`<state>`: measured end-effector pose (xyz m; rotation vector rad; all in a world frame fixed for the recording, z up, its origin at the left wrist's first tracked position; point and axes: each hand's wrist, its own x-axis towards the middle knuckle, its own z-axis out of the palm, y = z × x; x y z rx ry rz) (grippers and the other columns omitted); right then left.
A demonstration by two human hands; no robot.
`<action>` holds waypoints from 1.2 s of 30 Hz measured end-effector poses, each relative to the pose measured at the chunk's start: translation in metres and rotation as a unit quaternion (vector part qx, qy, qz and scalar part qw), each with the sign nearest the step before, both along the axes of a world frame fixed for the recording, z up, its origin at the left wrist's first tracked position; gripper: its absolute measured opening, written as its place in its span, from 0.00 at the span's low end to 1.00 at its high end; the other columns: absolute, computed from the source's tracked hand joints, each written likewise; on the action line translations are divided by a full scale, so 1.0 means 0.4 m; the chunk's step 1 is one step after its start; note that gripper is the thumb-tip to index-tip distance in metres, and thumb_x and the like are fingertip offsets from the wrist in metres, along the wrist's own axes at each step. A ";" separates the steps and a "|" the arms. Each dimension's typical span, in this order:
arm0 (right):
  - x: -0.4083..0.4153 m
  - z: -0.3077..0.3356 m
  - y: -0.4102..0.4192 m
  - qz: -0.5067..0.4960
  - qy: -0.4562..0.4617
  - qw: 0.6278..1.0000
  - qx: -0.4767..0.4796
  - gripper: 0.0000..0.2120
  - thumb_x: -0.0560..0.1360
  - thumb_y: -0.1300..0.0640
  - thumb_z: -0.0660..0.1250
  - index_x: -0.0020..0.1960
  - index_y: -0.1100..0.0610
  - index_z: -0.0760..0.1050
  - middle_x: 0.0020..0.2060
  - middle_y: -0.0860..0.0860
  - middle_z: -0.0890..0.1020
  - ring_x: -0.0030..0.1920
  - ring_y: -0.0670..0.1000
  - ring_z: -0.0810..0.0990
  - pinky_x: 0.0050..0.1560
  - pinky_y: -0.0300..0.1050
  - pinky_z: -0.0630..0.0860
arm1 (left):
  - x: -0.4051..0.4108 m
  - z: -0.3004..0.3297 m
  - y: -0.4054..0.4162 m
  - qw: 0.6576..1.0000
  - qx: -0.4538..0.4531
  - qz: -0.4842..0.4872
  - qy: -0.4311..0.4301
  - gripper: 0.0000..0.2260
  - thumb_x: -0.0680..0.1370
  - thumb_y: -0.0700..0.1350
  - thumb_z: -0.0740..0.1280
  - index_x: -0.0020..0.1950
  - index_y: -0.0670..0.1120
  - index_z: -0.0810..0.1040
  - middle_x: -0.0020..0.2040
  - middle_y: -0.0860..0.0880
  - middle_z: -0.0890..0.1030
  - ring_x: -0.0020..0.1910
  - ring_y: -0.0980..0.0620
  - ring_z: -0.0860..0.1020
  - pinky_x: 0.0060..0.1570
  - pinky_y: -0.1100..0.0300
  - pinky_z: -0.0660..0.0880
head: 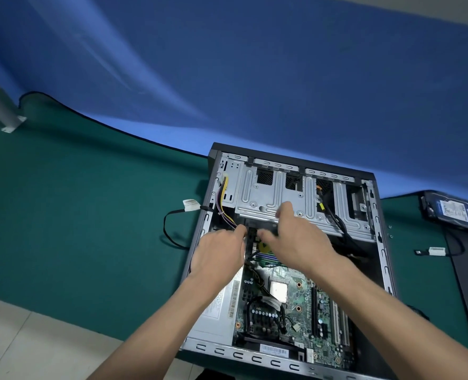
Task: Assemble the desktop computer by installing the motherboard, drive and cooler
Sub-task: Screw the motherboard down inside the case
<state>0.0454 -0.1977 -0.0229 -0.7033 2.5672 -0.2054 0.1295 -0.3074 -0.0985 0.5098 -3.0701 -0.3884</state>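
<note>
Head view: computer case (287, 360) on green mat (90, 215).

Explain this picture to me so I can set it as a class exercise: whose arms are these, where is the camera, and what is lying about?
There is no machine here. A person wears one camera on the head, looking down at their own bare arms. An open computer case lies on its side on a green mat. Inside sits the motherboard, with no cooler over its processor. The left hand and right hand reach under the metal drive cage; the left seems to pinch a cable, but what the right holds is hidden. A hard drive waits on the mat to the right.
</note>
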 end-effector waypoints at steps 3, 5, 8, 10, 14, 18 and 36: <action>0.001 0.001 -0.001 0.021 -0.028 0.999 0.009 0.17 0.79 0.49 0.59 0.63 0.55 0.60 0.47 0.51 0.72 0.43 0.56 0.75 0.41 0.47 0.69 | 0.002 -0.004 -0.003 1.000 -0.003 -0.004 -0.002 0.10 0.81 0.46 0.53 0.56 0.49 0.72 0.39 0.50 0.80 0.34 0.48 0.72 0.36 0.57 0.64; 0.004 -0.003 0.000 0.020 0.024 0.999 0.022 0.16 0.81 0.47 0.56 0.61 0.57 0.62 0.46 0.54 0.78 0.43 0.57 0.76 0.38 0.47 0.67 | 0.004 -0.005 -0.002 1.000 -0.002 -0.006 -0.006 0.10 0.81 0.46 0.53 0.56 0.49 0.72 0.39 0.50 0.81 0.37 0.48 0.76 0.37 0.56 0.67; -0.002 0.007 -0.001 0.011 -0.054 0.998 0.008 0.28 0.73 0.50 0.67 0.66 0.50 0.55 0.52 0.50 0.72 0.42 0.52 0.76 0.38 0.46 0.69 | 0.001 -0.003 0.001 1.000 -0.001 -0.005 -0.005 0.10 0.80 0.46 0.53 0.57 0.49 0.72 0.40 0.49 0.81 0.38 0.47 0.76 0.37 0.56 0.67; -0.002 0.007 -0.002 0.010 -0.067 0.998 0.001 0.29 0.72 0.56 0.67 0.67 0.50 0.55 0.51 0.50 0.71 0.42 0.53 0.76 0.37 0.46 0.69 | -0.001 -0.003 -0.001 1.000 -0.004 -0.004 -0.003 0.10 0.80 0.45 0.53 0.56 0.49 0.72 0.39 0.49 0.81 0.35 0.48 0.73 0.36 0.57 0.65; 0.002 -0.005 0.003 -0.008 0.005 1.000 -0.018 0.20 0.78 0.47 0.61 0.64 0.55 0.59 0.45 0.52 0.76 0.43 0.56 0.77 0.39 0.47 0.71 | 0.001 -0.005 0.000 1.000 0.002 -0.005 -0.009 0.10 0.81 0.46 0.53 0.56 0.48 0.72 0.40 0.50 0.81 0.36 0.48 0.76 0.38 0.56 0.68; 0.003 -0.001 -0.006 0.001 -0.056 0.998 -0.013 0.19 0.78 0.52 0.62 0.65 0.53 0.60 0.54 0.53 0.75 0.45 0.56 0.77 0.42 0.47 0.70 | 0.001 -0.002 -0.002 1.000 -0.003 -0.006 -0.006 0.10 0.80 0.45 0.53 0.56 0.48 0.72 0.39 0.49 0.80 0.34 0.48 0.71 0.36 0.57 0.65; 0.011 -0.009 0.004 -0.001 0.038 0.999 0.010 0.17 0.81 0.46 0.54 0.59 0.58 0.67 0.47 0.56 0.80 0.47 0.59 0.78 0.39 0.47 0.68 | 0.000 -0.016 0.000 1.000 0.002 -0.002 0.004 0.10 0.81 0.47 0.53 0.55 0.50 0.72 0.40 0.50 0.81 0.39 0.47 0.78 0.37 0.56 0.67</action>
